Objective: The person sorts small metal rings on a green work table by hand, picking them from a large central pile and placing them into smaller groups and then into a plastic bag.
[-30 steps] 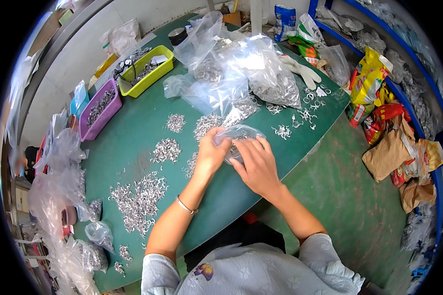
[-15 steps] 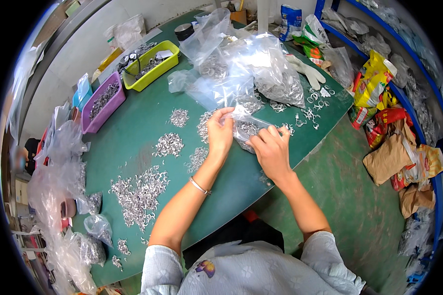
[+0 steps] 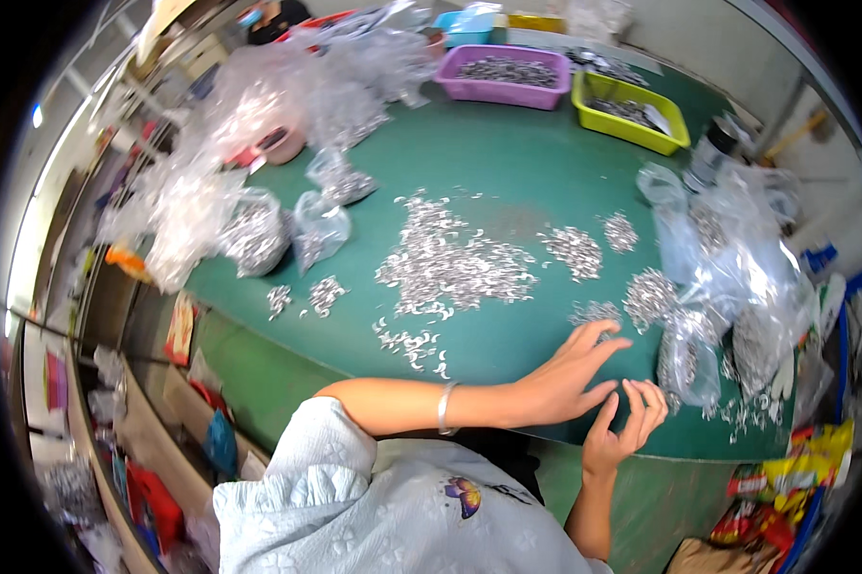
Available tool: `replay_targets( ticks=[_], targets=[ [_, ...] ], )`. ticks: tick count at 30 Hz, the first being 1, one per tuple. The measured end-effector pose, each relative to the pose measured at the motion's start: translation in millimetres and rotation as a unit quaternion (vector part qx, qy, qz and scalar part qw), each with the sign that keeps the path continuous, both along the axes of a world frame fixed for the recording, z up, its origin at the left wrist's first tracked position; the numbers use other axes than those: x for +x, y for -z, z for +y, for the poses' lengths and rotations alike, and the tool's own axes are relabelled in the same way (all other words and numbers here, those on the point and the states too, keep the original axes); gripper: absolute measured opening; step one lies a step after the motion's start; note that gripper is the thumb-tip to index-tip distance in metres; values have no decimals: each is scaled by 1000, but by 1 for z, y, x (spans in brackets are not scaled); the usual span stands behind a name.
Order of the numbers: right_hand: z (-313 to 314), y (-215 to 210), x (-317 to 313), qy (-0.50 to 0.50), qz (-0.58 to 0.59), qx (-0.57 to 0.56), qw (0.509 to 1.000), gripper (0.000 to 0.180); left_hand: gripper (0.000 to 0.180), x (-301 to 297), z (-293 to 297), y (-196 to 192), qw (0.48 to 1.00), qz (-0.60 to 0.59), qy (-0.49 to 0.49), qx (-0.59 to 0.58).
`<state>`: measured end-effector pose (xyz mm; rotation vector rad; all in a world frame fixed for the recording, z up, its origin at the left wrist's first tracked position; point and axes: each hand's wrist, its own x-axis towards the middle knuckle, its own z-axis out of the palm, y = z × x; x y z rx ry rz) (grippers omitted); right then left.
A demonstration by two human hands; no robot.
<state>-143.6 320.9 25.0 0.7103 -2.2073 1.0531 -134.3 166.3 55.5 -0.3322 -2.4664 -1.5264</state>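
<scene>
My left hand (image 3: 567,375) reaches across the green table (image 3: 469,354) with its fingers spread and nothing visible in them. Its fingertips are beside a small pile of silvery curved metal pieces (image 3: 596,314). At the table's near edge is my right hand (image 3: 624,426), its fingers bent but apart, and no object shows in it. Just right of both hands lies a clear plastic bag (image 3: 689,359) holding similar pieces; neither hand grips it. A large heap of the pieces (image 3: 455,263) spreads over the table's middle, left of my hands, with smaller piles (image 3: 573,252) nearby.
Along the far side stand a purple basket (image 3: 498,91) and a yellow-green basket (image 3: 632,124), both with metal parts. Large clear bags (image 3: 756,258) crowd the right end. Filled bags (image 3: 256,234) sit at the left, and loose pieces (image 3: 747,416) are scattered near the right corner.
The view has swung left, bringing the large heap to the middle. Both hands have let go of the plastic bag, which now lies on the table; the left hand's fingers have opened out.
</scene>
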Motion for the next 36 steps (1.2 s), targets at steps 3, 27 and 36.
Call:
replay_targets(
  ticks=[3, 27, 36],
  targets=[
    [-19, -1, -1, -94, -109, 4, 990, 22, 57, 49, -41, 3, 991, -37, -68, -110],
    [-177, 16, -53, -348, -162, 289, 877, 51, 56, 43, -187, 81, 934, -34, -238, -265],
    [-122, 1, -34, -385, -207, 324, 839, 41, 41, 103, -182, 66, 973, -25, -48, -225]
  ],
)
